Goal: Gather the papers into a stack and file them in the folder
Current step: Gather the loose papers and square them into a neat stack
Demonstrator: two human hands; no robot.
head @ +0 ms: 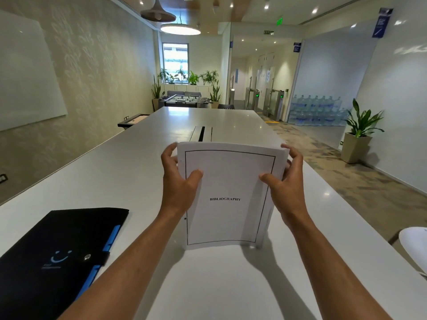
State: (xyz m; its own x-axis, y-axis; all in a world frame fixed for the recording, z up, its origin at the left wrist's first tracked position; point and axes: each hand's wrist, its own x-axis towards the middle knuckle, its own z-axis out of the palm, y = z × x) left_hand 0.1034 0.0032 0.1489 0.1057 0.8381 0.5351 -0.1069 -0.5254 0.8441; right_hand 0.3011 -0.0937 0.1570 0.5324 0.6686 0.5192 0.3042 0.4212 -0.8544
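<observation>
A stack of white papers (pixel 228 176) stands upright on its lower edge on the white table (pixel 115 172); the front sheet has a black border and the word BIBLIOGRAPHY. My left hand (pixel 179 181) grips the stack's left edge, thumb on the front. My right hand (pixel 285 181) grips its right edge the same way. The black folder (pixel 53 252), shut with a snap strap and showing a blue inner edge, lies flat at the near left, apart from the papers.
A cable slot (pixel 201 133) is set into the table beyond the papers. A white chair's edge (pixel 414 248) shows at the near right. A potted plant (pixel 358 135) stands on the floor to the right.
</observation>
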